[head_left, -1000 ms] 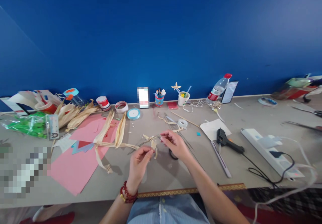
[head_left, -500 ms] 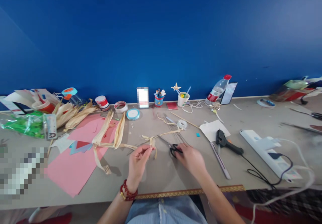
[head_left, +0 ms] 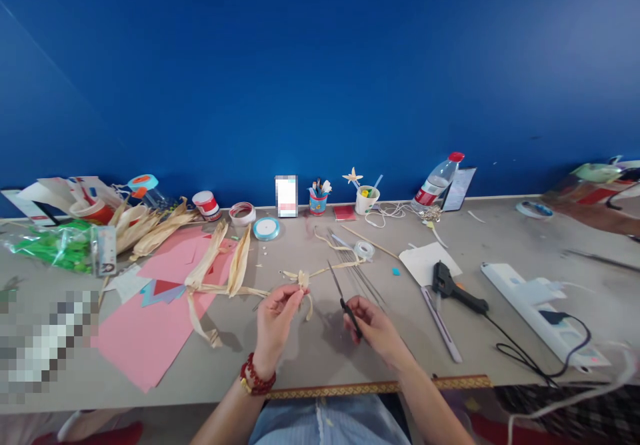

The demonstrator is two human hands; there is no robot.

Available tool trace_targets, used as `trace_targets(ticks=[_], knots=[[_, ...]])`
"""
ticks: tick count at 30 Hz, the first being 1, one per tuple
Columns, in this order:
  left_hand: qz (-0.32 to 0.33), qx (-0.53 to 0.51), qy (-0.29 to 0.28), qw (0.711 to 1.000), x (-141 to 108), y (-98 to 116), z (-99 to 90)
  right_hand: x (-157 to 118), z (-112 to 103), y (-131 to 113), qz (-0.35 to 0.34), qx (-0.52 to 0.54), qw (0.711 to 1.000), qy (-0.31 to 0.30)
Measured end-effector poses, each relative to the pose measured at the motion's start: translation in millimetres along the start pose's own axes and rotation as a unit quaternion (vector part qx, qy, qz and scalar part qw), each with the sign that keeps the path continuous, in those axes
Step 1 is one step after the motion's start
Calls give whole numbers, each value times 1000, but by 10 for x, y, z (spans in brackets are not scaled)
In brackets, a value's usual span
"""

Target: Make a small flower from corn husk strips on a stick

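Note:
Between the thumb and fingers of my left hand (head_left: 281, 311) a small piece of dried corn husk (head_left: 303, 279) is pinched, its pale tip standing up above the fingertips. My right hand (head_left: 373, 328) grips black-handled scissors (head_left: 352, 317), held up off the table with the blades pointing up and away, a short distance right of the husk. The blades look closed. A curled husk strip (head_left: 309, 308) hangs below my left fingertips. Beyond both hands lie thin wires (head_left: 357, 273) and a roll of clear tape (head_left: 364, 251).
Pink paper sheets (head_left: 145, 338) and larger corn husks (head_left: 239, 261) lie on the left. A black glue gun (head_left: 457, 288), a utility knife (head_left: 443, 328) and a white power strip (head_left: 537, 311) are on the right. A bottle (head_left: 437, 181) and a white cup (head_left: 367, 200) stand near the blue wall.
My right hand has lifted the scissors from the table and turned their blades more upright. My left hand keeps its pinch on the husk in nearly the same place.

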State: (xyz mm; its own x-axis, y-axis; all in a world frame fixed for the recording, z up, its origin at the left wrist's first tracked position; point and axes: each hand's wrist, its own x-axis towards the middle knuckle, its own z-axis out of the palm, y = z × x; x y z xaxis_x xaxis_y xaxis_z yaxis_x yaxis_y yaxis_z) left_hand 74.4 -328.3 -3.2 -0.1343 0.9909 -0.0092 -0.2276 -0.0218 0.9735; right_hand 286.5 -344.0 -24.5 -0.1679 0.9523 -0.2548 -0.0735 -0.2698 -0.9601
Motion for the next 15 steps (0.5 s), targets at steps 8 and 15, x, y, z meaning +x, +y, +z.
trace_targets(ticks=[8, 15], knots=[[4, -16, 4, 1000, -17, 2, 48, -104, 379, 97, -74, -52, 996, -13], [42, 40, 2, 998, -25, -39, 27, -71, 540, 138, -65, -58, 996, -21]])
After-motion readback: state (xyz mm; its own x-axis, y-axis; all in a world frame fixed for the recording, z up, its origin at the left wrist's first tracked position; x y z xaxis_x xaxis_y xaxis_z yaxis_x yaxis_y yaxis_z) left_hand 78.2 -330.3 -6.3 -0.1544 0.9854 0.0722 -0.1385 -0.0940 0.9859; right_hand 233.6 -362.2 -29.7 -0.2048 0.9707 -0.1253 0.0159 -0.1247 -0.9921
